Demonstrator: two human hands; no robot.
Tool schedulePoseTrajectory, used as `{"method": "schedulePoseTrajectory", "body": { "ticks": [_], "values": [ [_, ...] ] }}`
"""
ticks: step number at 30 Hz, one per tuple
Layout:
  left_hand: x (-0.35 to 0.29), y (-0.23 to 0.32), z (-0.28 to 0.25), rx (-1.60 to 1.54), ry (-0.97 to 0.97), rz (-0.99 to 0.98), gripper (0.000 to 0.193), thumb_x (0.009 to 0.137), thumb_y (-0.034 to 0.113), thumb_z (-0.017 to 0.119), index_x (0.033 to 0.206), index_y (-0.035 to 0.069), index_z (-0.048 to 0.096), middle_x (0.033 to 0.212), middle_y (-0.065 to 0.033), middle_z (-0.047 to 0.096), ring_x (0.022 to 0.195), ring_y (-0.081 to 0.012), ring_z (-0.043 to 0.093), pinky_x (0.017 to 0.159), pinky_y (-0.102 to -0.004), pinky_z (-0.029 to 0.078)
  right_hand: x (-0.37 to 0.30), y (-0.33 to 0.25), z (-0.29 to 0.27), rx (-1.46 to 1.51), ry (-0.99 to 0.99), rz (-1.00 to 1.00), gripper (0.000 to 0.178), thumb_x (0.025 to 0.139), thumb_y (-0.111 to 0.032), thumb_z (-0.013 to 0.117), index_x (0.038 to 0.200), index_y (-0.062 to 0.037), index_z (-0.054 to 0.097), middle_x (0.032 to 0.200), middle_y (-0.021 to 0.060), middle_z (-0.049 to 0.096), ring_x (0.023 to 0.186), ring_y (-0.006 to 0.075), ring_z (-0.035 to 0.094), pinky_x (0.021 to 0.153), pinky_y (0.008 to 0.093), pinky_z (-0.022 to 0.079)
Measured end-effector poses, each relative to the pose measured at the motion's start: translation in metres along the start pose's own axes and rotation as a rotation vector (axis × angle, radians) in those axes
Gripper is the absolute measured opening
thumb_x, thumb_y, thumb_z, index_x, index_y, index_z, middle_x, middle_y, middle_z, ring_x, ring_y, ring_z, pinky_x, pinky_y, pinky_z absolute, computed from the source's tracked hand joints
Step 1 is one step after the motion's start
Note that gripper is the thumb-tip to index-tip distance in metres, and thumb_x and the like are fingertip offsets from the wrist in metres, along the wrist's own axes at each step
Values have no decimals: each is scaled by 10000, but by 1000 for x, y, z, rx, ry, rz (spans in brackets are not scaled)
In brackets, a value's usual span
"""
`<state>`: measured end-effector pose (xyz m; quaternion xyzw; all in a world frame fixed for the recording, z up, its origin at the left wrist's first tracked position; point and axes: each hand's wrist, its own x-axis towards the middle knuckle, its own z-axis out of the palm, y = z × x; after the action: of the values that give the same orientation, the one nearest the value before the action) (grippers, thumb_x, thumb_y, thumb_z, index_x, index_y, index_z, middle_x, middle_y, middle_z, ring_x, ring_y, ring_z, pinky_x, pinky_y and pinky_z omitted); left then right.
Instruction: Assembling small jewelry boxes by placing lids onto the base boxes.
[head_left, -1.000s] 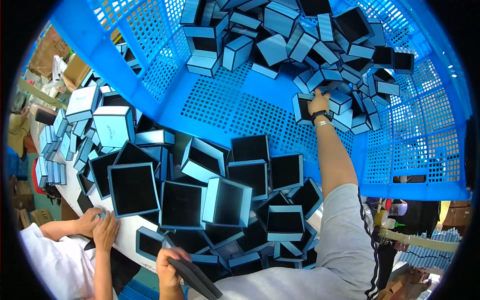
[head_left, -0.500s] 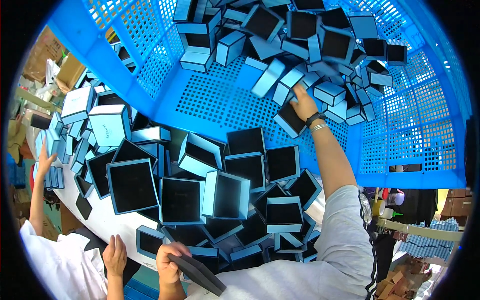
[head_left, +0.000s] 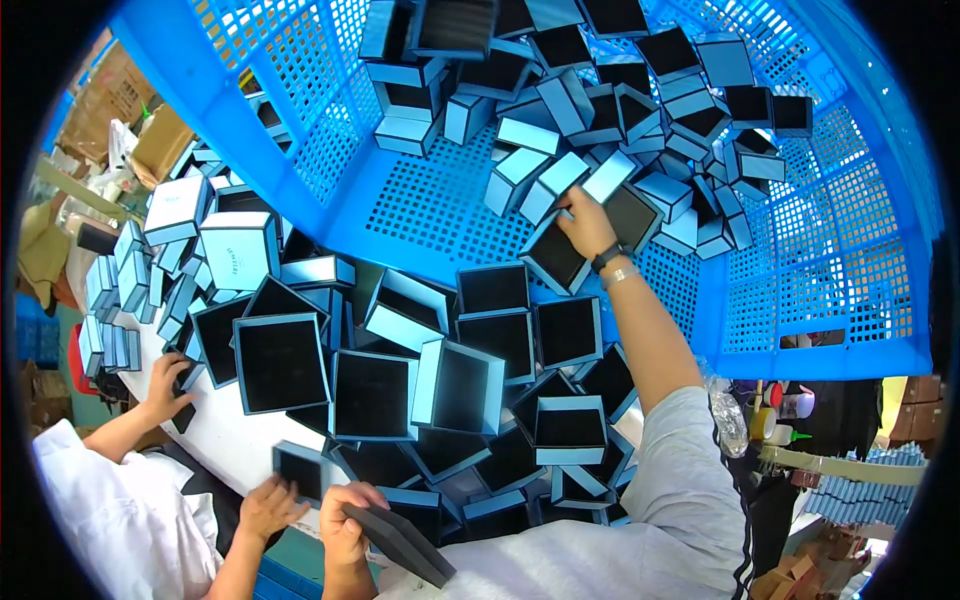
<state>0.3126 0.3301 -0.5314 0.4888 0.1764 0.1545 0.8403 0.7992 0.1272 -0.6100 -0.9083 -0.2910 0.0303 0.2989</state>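
A: What is the left hand (head_left: 348, 525) doing, down at seven o'clock?
B: It's closed on one end of the black pad (head_left: 402, 546), which slants away from the fingers toward four o'clock. I'd guess the end grip leaves the broad faces clear and keeps the pad out of the way of the reaching arm.
A: And the right hand (head_left: 592, 226)?
B: Well apart from the left, at about two o'clock, inside the blue crate (head_left: 400, 250). Its fingers look closed over the edge of a box (head_left: 553, 260).
A: Where does that box lie, then?
B: At seven to eight o'clock from the hand, dark inside facing up, on the crate floor. An edge is probably the easiest place to grip an open box.
A: Why use the crate?
B: Likely to gather the heap (head_left: 690, 110), which lies at all angles, so it seems tipped in rather than stacked. Its open side faces the wearer, handy for reaching.
A: What's between the two hands?
B: Table boxes (head_left: 375, 395), mostly open side up, perhaps so the insides show. A co-worker's hands (head_left: 268, 510) are apart, at about eight o'clock; I cannot tell whether they grip anything.
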Motion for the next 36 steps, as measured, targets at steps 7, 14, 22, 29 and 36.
{"method": "schedulePoseTrajectory", "body": {
  "ticks": [7,14,22,29,36],
  "values": [
    [2,5,5,-3,-80,-75,351,841,362,655,975,68,518,914,-132,582,828,-191,596,713,-257,471,-7,-47,-22,-221,248,-27,790,691,66,642,1375,-170,325,1371,139,300,898,332,594,725,366,518],
    [-2,9,5,-4,-150,-88,297,857,306,641,990,68,523,958,-128,567,892,-194,564,760,-284,452,51,-28,-14,-259,40,-126,737,694,110,539,1362,-133,346,1372,181,388,1146,391,480,913,422,451],
    [-20,24,-1,128,-134,-10,245,860,178,636,1030,52,511,1073,-104,537,984,-179,516,861,-308,409,-60,-92,-109,-27,256,-123,643,671,186,404,1256,-58,509,1242,176,542,1185,319,496,999,356,378],
    [-56,27,12,335,-466,-293,322,831,149,678,1103,80,521,1016,-36,531,931,-111,516,790,-251,447,-320,-81,-207,650,16,234,354,937,-125,456,1267,4,462,1277,164,507,1171,277,508,1013,370,390],
    [-118,51,40,157,-759,-212,506,792,126,713,1217,68,444,1143,-75,467,1109,-162,460,912,-293,407,-545,-174,-212,376,-372,483,339,807,-58,589,1145,-31,592,1023,78,648,966,182,607,839,285,469]
  ]
}}
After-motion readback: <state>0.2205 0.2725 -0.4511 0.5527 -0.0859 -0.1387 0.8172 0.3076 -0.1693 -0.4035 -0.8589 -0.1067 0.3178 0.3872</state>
